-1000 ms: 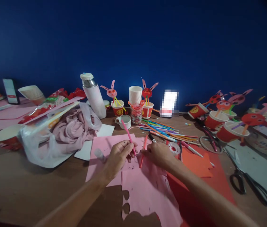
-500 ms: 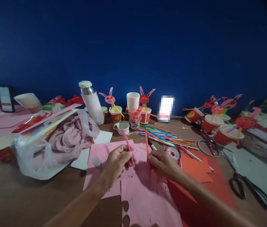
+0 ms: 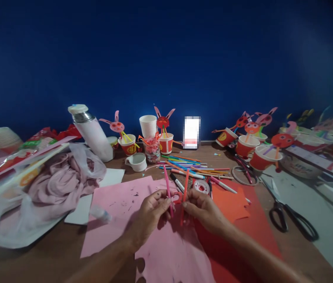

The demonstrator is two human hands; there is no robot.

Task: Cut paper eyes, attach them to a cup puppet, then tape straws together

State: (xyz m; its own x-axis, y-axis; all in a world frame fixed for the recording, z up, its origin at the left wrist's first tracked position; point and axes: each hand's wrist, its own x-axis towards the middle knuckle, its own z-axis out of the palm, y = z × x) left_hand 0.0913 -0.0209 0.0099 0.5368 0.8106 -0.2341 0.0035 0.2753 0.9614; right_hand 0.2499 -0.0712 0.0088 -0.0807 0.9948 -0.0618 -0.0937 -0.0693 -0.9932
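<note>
Over the pink paper (image 3: pixel 119 198), my left hand (image 3: pixel 159 206) pinches a thin pink straw (image 3: pixel 167 182) standing nearly upright. Close beside it, my right hand (image 3: pixel 200 208) has its fingers closed round an orange-red straw (image 3: pixel 186 182), also upright. The two straws are a short way apart. A small red piece with a pale pink patch (image 3: pixel 177 197) shows between the hands; which hand touches it I cannot tell. Just beyond lie a black-and-white marker (image 3: pixel 178 183), a roll of clear tape (image 3: pixel 201 187) and a loose pile of coloured straws (image 3: pixel 196 165).
Paper cups with paper animal heads, such as one cup (image 3: pixel 166 144), stand along the blue wall. Black-handled scissors (image 3: pixel 281 212) lie at right, near red paper (image 3: pixel 243 239). At left are a white flask (image 3: pixel 91 133) and a plastic bag (image 3: pixel 10 220). A phone (image 3: pixel 192 131) leans behind.
My view has turned to the right, so things sit further left. My hands have come closer together, each keeping its straw, and the red piece now shows between them.
</note>
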